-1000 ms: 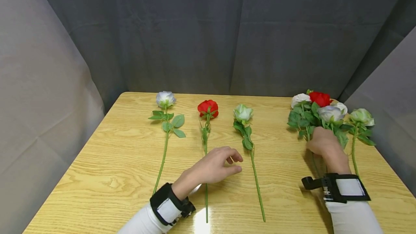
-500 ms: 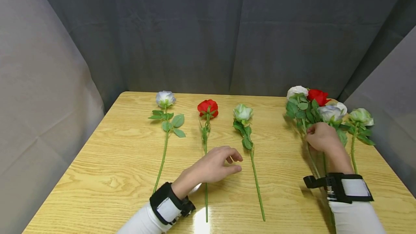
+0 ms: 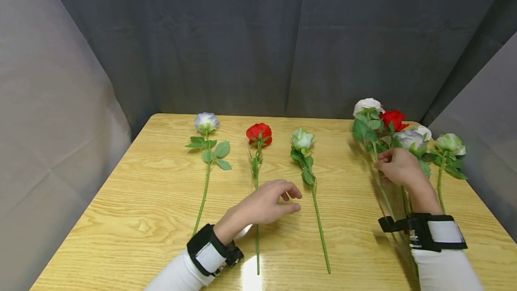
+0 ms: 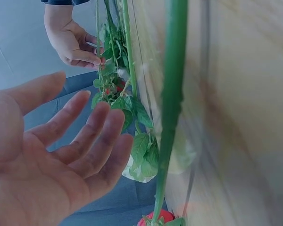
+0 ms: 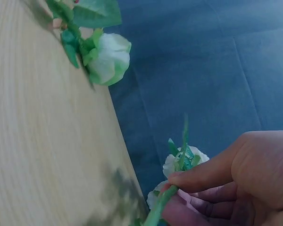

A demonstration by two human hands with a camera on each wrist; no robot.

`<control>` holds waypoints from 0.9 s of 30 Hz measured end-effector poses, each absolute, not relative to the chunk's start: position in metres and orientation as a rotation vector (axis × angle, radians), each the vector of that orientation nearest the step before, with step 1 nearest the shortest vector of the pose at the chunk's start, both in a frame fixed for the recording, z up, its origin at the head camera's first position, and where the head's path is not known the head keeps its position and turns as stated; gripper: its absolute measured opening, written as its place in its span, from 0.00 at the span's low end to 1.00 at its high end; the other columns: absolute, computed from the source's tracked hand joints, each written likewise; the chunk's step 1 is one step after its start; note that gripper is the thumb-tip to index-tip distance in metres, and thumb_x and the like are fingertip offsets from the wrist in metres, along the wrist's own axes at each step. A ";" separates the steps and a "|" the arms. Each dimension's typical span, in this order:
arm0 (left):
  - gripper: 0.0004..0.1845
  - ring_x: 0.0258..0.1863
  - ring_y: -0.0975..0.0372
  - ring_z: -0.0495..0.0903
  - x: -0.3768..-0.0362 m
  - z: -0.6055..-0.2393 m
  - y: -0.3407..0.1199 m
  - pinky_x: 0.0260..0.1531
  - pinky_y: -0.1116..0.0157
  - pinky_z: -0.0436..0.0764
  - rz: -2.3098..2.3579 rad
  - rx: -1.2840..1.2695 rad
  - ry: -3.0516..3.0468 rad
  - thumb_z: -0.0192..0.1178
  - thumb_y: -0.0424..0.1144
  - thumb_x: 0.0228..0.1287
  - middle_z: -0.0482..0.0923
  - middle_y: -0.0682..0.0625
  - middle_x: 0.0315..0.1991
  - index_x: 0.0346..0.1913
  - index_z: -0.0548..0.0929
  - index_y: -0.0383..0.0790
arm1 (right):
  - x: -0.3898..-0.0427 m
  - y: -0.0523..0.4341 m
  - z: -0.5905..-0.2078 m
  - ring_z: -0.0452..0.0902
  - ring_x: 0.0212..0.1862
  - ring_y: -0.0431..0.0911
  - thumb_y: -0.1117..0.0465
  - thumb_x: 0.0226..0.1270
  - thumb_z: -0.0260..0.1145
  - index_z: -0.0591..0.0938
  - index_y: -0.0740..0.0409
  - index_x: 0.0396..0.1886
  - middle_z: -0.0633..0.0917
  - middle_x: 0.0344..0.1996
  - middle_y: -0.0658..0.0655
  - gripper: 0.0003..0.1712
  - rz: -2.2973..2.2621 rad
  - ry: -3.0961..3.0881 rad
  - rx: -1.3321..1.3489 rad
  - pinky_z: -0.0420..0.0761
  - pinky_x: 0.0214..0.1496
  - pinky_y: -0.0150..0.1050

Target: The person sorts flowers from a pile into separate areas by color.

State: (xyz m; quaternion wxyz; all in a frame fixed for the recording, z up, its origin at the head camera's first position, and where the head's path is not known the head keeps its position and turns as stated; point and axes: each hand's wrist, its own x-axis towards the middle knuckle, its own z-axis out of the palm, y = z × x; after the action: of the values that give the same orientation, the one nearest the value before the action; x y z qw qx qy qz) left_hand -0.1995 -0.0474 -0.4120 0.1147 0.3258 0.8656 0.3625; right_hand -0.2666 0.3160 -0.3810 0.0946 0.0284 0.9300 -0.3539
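A: In the head view, what was hard to make out?

B: The lower stems of the bunch at the bench's right side ran behind the right hand and its wrist strap, so I could not follow them to their ends. The red rose's stem passed under the left hand.

A: And the hands?

B: The right hand pinched the stem of the white rose, whose head stood raised above the red, pale lilac and green blooms beside it. The left hand rested on the bench, fingers loosely curled, holding nothing, between the red rose and the pale green rose. A lilac rose lay well apart to their left.

A: The left wrist view?

B: Mostly the left hand's relaxed palm, fingers slack. A blurred green stem crossed just beside it, a sliver of a red bloom cut off at the bottom edge. Far off, the right hand gripped stems.

A: The right wrist view?

B: Only part of the right hand showed; thumb and finger pinched a thin stem, with the white rose partly hidden behind it. A pale green rose lay at the bench's edge, well apart.
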 end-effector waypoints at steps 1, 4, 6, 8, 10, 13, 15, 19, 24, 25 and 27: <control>0.15 0.46 0.65 0.78 -0.200 -0.412 -0.048 0.47 0.68 0.78 1.066 0.953 2.536 0.63 0.43 0.75 0.82 0.48 0.53 0.57 0.84 0.40 | -0.267 0.315 -0.380 0.84 0.33 0.49 0.62 0.77 0.58 0.71 0.79 0.57 0.76 0.41 0.65 0.22 -1.074 2.746 0.074 0.87 0.39 0.49; 0.15 0.47 0.65 0.78 -0.200 -0.411 -0.049 0.47 0.68 0.78 1.068 0.948 2.540 0.63 0.44 0.76 0.82 0.48 0.54 0.57 0.84 0.40 | -0.268 0.313 -0.377 0.82 0.36 0.48 0.63 0.77 0.58 0.68 0.80 0.60 0.76 0.43 0.66 0.24 -1.155 2.701 0.043 0.87 0.40 0.48; 0.15 0.47 0.65 0.78 -0.200 -0.409 -0.050 0.47 0.67 0.78 1.074 0.944 2.538 0.63 0.44 0.76 0.82 0.48 0.54 0.58 0.83 0.41 | -0.269 0.311 -0.375 0.82 0.37 0.48 0.63 0.78 0.58 0.67 0.81 0.61 0.75 0.45 0.66 0.25 -1.196 2.679 0.022 0.87 0.40 0.47; 0.15 0.48 0.64 0.78 -0.200 -0.408 -0.051 0.48 0.67 0.78 1.074 0.940 2.536 0.62 0.44 0.76 0.82 0.48 0.54 0.58 0.83 0.41 | -0.269 0.310 -0.372 0.82 0.37 0.47 0.63 0.78 0.58 0.67 0.81 0.62 0.75 0.45 0.66 0.26 -1.225 2.671 0.011 0.87 0.40 0.46; 0.15 0.49 0.62 0.78 -0.200 -0.406 -0.051 0.48 0.67 0.78 1.079 0.935 2.532 0.62 0.44 0.76 0.82 0.48 0.55 0.58 0.83 0.41 | -0.269 0.307 -0.370 0.82 0.38 0.48 0.63 0.78 0.58 0.67 0.82 0.63 0.75 0.46 0.67 0.26 -1.244 2.676 0.001 0.88 0.40 0.46; 0.15 0.50 0.59 0.79 -0.200 -0.405 -0.052 0.49 0.66 0.78 1.083 0.925 2.529 0.63 0.44 0.76 0.82 0.48 0.55 0.58 0.83 0.40 | -0.267 0.303 -0.366 0.83 0.39 0.50 0.63 0.78 0.59 0.66 0.82 0.64 0.75 0.47 0.68 0.27 -1.260 2.693 -0.017 0.88 0.40 0.46; 0.15 0.50 0.58 0.79 -0.200 -0.404 -0.052 0.50 0.66 0.78 1.081 0.924 2.530 0.63 0.44 0.76 0.82 0.48 0.55 0.58 0.83 0.40 | -0.266 0.301 -0.363 0.83 0.40 0.51 0.62 0.79 0.59 0.66 0.82 0.65 0.74 0.48 0.69 0.28 -1.266 2.700 -0.030 0.88 0.41 0.46; 0.15 0.50 0.59 0.79 -0.199 -0.404 -0.052 0.50 0.66 0.78 1.074 0.926 2.533 0.63 0.44 0.76 0.82 0.48 0.55 0.58 0.83 0.40 | -0.264 0.295 -0.359 0.84 0.43 0.54 0.61 0.79 0.59 0.66 0.81 0.66 0.74 0.48 0.68 0.29 -1.261 2.715 -0.036 0.88 0.42 0.45; 0.15 0.49 0.61 0.79 -0.200 -0.404 -0.052 0.50 0.66 0.78 1.074 0.926 2.532 0.63 0.44 0.76 0.81 0.48 0.55 0.58 0.83 0.40 | -0.264 0.290 -0.356 0.84 0.45 0.57 0.61 0.79 0.59 0.65 0.81 0.66 0.75 0.47 0.68 0.30 -1.249 2.725 -0.032 0.88 0.42 0.46; 0.16 0.49 0.61 0.79 -0.200 -0.404 -0.053 0.50 0.66 0.78 1.075 0.927 2.531 0.63 0.44 0.76 0.81 0.48 0.55 0.58 0.83 0.40 | -0.264 0.290 -0.355 0.84 0.44 0.57 0.61 0.78 0.59 0.65 0.81 0.66 0.75 0.47 0.68 0.30 -1.247 2.728 -0.031 0.88 0.42 0.45; 0.16 0.48 0.62 0.78 -0.200 -0.404 -0.053 0.50 0.66 0.78 1.075 0.925 2.530 0.63 0.44 0.76 0.81 0.48 0.55 0.58 0.83 0.40 | -0.267 0.289 -0.355 0.84 0.44 0.57 0.61 0.78 0.59 0.65 0.81 0.67 0.75 0.48 0.69 0.30 -1.242 2.734 -0.028 0.88 0.41 0.45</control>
State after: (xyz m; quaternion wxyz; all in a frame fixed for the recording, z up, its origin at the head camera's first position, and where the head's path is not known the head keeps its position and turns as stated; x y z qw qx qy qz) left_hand -0.1999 -0.0532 -0.4039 0.1204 0.3165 0.8659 0.3681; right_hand -0.2666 0.2893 -0.3550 0.0693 -0.0093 0.9082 -0.4126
